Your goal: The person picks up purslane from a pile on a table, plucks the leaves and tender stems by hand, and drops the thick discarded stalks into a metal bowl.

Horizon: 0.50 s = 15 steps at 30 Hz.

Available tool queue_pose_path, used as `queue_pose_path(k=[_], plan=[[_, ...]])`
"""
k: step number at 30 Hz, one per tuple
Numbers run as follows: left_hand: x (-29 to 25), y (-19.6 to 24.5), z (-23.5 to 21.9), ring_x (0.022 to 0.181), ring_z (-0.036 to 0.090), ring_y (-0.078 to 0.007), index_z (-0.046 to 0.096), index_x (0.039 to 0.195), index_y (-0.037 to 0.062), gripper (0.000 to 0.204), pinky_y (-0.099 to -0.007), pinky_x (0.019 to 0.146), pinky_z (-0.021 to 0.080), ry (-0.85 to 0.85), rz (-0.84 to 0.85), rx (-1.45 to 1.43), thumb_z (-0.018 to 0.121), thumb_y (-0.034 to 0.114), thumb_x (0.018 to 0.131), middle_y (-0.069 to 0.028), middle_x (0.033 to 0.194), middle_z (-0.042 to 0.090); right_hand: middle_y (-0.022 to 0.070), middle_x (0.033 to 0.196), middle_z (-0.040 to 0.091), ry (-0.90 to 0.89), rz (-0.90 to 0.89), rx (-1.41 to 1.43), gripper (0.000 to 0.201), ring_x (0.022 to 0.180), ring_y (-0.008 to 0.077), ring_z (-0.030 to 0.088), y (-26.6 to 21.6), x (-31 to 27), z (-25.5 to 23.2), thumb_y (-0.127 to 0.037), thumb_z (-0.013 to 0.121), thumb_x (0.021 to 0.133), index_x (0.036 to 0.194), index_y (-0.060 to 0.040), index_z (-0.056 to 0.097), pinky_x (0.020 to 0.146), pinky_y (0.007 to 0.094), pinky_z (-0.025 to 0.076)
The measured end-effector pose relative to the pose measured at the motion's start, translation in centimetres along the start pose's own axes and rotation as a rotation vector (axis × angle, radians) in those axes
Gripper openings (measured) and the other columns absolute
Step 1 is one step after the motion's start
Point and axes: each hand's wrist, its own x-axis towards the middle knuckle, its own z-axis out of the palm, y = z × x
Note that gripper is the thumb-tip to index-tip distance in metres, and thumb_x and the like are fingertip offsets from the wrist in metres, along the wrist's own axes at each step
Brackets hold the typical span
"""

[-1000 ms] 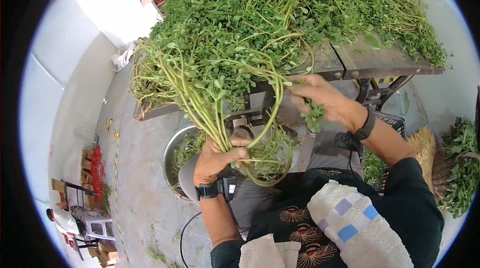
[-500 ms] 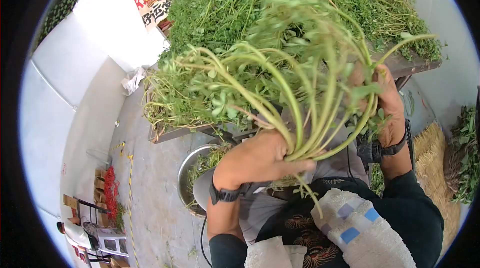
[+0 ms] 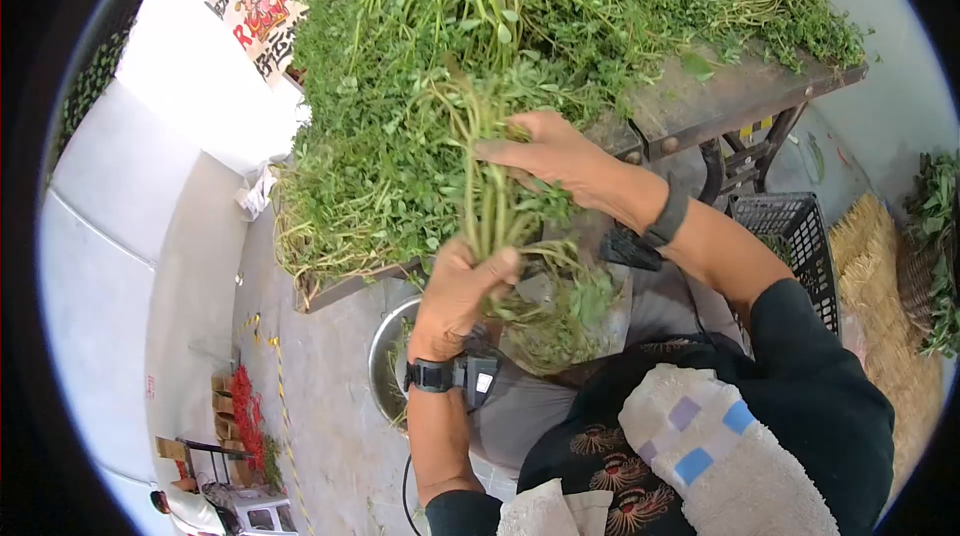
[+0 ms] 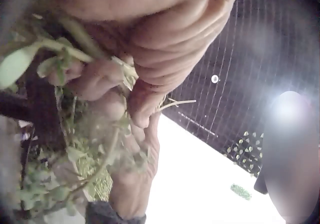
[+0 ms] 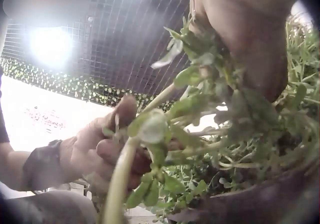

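Observation:
A bunch of purslane (image 3: 490, 208), with pale green stems and small leaves, stands between both hands in the head view. My left hand (image 3: 460, 288) grips its lower stems, thumb across the front. Higher up, my right hand (image 3: 560, 164) holds the upper stems between thumb and fingers. Leafy sprigs (image 5: 192, 98) hang below the right hand in the right wrist view. Seen from the left wrist, the left thumb (image 4: 150, 96) presses against the fingers around the stems. Just beyond the hands, a large heap of purslane (image 3: 380, 136) covers much of the wooden table (image 3: 700, 111).
A metal basin (image 3: 385, 361) stands on the floor left of the knees, and loose stems (image 3: 560, 321) lie between the legs. To the right are a black plastic crate (image 3: 815, 256) and straw (image 3: 870, 276). Another person (image 3: 190, 511) is at far lower left.
The spread bunch has swung from the right back to the middle and stands more upright. My left hand has turned thumb up; my right hand has moved left onto the upper stems.

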Motion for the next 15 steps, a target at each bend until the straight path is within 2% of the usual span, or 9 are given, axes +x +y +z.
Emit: queue_pose_path(k=[1,4,7,8,10,11,12,14,15], plan=[[-0.6,0.1,0.1,0.047,0.045,-0.0079,0.057,0.085,0.0031,0.016,-0.0201,0.042,0.032,0.198,0.019,0.118,0.067,0.015,0.082,-0.001,0.061,0.054,-0.0031,0.058,0.048,-0.088,0.004,0.041,0.03,0.047,0.0058,0.039,0.1,0.4,0.2,-0.034,0.066,0.082,0.076,-0.0056,0.059,0.043,0.0229,0.028],[-2.3,-0.3,-2.7,0.045,0.042,-0.007,0.055,0.083,0.004,0.016,-0.0193,0.04,0.031,0.277,0.11,0.015,0.065,0.016,0.084,-0.0007,0.059,0.051,-0.0028,0.057,0.048,-0.235,0.013,0.086,0.031,0.047,0.0063,0.039,-0.3,0.1,-0.5,-0.034,0.066,0.081,0.083,-0.0034,0.063,0.043,0.0229,0.027],[-3.5,-2.5,-4.7,0.043,0.041,-0.0065,0.056,0.083,0.003,0.016,-0.0193,0.038,0.028,0.318,0.25,-0.182,0.063,0.017,0.086,-0.001,0.057,0.05,-0.0043,0.057,0.049,0.027,0.061,-0.098,0.031,0.047,0.0049,0.037,-1.8,-2.3,-1.6,-0.03,0.07,0.079,0.093,-0.0031,0.066,0.043,0.0219,0.024],[-3.8,-3.0,-5.1,0.044,0.042,-0.0062,0.057,0.084,0.0014,0.015,-0.0188,0.038,0.028,0.308,0.318,-0.278,0.062,0.015,0.086,-0.0007,0.058,0.051,-0.0043,0.057,0.049,0.021,0.075,-0.105,0.031,0.047,0.0049,0.037,-1.4,-2.9,-2.1,-0.03,0.07,0.079,0.093,-0.0031,0.066,0.043,0.0219,0.024],[-4.2,-3.0,-5.2,0.042,0.041,-0.007,0.057,0.083,0.0,0.012,-0.019,0.037,0.027,0.362,0.303,-0.313,0.059,0.012,0.086,-0.0017,0.056,0.051,-0.0027,0.062,0.054,0.125,0.112,-0.154,0.03,0.053,0.0052,0.044,-1.1,-3.8,-2.5,-0.026,0.072,0.077,0.092,-0.0011,0.066,0.047,0.0209,0.031],[-4.2,-3.0,-5.3,0.041,0.041,-0.007,0.057,0.082,-0.0003,0.012,-0.019,0.037,0.028,0.372,0.28,-0.313,0.059,0.011,0.085,-0.0016,0.057,0.051,-0.0008,0.069,0.059,0.194,-0.067,-0.195,0.025,0.063,0.0061,0.05,-0.5,-4.1,-1.9,-0.021,0.071,0.077,0.091,-0.0007,0.067,0.057,0.0213,0.039],[-4.3,-3.0,-5.4,0.041,0.041,-0.007,0.057,0.081,-0.0007,0.011,-0.019,0.037,0.028,0.383,0.257,-0.313,0.058,0.009,0.084,-0.0015,0.057,0.051,-0.0008,0.069,0.059,0.185,-0.062,-0.193,0.025,0.063,0.0061,0.05,-0.6,-4.4,-1.2,-0.021,0.071,0.077,0.091,-0.0007,0.067,0.057,0.0213,0.039],[-4.2,-3.1,-5.2,0.041,0.039,-0.0064,0.057,0.08,-0.0005,0.01,-0.019,0.037,0.029,0.366,0.254,-0.324,0.059,0.009,0.083,-0.001,0.059,0.052,-0.0004,0.074,0.062,0.029,-0.218,-0.219,0.022,0.071,0.006,0.052,-1.1,-4.9,-0.3,-0.021,0.071,0.078,0.09,-0.0021,0.068,0.067,0.0229,0.042],[-4.1,-3.0,-4.7,0.041,0.039,-0.0061,0.057,0.08,0.0001,0.01,-0.0189,0.037,0.029,0.379,0.263,-0.299,0.059,0.01,0.083,-0.0007,0.06,0.052,-0.0013,0.071,0.062,0.007,-0.364,-0.254,0.02,0.068,0.0052,0.052,-0.5,-4.5,0.6,-0.023,0.067,0.082,0.087,-0.0035,0.069,0.064,0.0228,0.042]])
